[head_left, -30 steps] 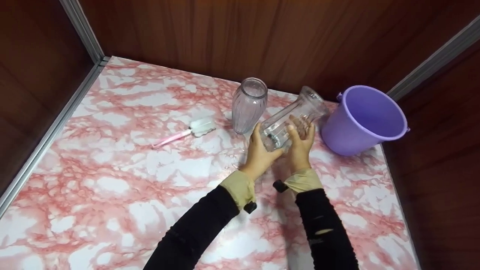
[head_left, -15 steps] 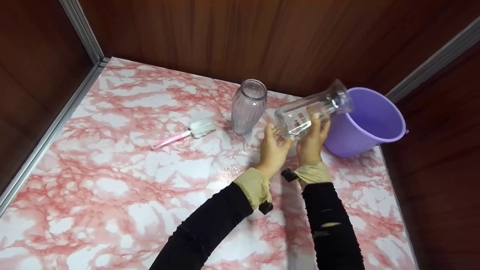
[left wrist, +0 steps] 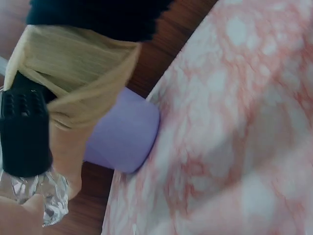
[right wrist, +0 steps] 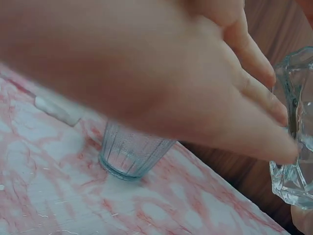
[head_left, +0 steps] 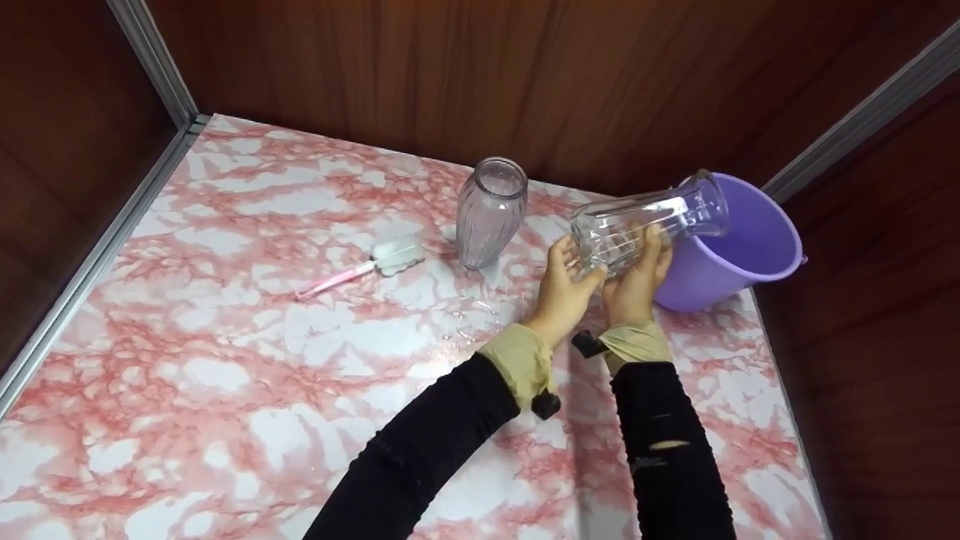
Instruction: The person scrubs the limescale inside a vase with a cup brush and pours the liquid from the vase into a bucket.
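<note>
Both hands hold a clear glass vase point(head_left: 626, 225), which lies nearly on its side in the air. Its flared mouth points right and overlaps the near-left rim of the purple bucket point(head_left: 694, 274) in the head view. My left hand point(head_left: 562, 296) grips the base end, thumb on the near side. My right hand point(head_left: 636, 281) supports the body from below, fingers along its near side. In the right wrist view, fingertips touch the thick glass base point(right wrist: 293, 188). Only part of the faceted glass point(left wrist: 54, 196) shows in the left wrist view.
A second, ribbed vase point(head_left: 491, 217) with a purple tint stands upright left of the hands. Farther left lies a bottle brush point(head_left: 360, 271) with a pink handle and pale sponge head. Wet drops point(head_left: 476, 311) spot the marbled tabletop point(head_left: 225, 375). Brown panels point(head_left: 375, 75) enclose it.
Both hands have carried the clear vase to the right and tipped it from a slant to nearly level, bringing its mouth over the bucket's rim. The ribbed vase and brush stay put.
</note>
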{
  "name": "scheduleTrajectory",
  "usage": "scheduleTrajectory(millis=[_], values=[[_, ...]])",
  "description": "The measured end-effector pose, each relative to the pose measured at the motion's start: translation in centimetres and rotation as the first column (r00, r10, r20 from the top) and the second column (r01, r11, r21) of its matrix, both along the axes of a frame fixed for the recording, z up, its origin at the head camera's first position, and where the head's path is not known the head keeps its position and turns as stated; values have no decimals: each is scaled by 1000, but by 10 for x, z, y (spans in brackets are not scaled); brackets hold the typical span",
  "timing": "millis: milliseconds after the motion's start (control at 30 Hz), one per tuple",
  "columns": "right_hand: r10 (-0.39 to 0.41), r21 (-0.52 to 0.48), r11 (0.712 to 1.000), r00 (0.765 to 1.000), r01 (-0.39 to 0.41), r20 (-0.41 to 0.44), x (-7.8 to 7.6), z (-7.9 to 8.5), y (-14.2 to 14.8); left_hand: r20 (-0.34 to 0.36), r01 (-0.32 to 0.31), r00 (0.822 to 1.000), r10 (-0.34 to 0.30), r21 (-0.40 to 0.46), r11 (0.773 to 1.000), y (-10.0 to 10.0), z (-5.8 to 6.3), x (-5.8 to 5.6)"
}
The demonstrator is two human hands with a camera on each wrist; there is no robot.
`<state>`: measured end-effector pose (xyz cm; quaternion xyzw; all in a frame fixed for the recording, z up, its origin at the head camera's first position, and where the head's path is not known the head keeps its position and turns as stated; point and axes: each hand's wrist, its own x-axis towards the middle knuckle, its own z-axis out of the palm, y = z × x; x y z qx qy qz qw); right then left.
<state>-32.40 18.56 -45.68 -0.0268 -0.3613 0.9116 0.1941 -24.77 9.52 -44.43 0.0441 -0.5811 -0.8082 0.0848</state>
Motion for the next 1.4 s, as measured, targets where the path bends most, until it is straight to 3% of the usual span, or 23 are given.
scheduleTrajectory(millis=[133, 300, 433, 633, 933, 1133, 1300, 1400], values=[[2, 3, 1000, 1000, -2, 8, -3, -1, -1, -6, -94, 996, 94, 24, 995, 4, 5, -7], [42, -5, 999, 998, -42, 49, -6, -2, 3, -7, -173, 985, 172, -43, 984, 7, 8, -13], [77, -18, 997, 992, -75, 100, -6, -1, 9, -16, -168, 986, 167, -105, 980, 9, 9, -15], [135, -35, 991, 987, -132, 82, -7, 4, 11, -50, -170, 985, 164, -168, 971, 7, 11, -19], [178, -94, 983, 953, -159, 247, -9, 23, 13, -164, -134, 982, 93, -265, 955, 8, 21, -25], [238, -203, 958, 957, -203, 168, -9, 35, 17, -236, -129, 971, 47, -345, 930, 10, 25, -26], [256, -284, 934, 961, -218, 107, -9, 42, 18, -252, -65, 966, -57, -450, 890, 12, 23, -25], [268, -306, 923, 960, -232, 83, -9, 46, 18, -257, -63, 964, -69, -473, 879, 13, 20, -26]])
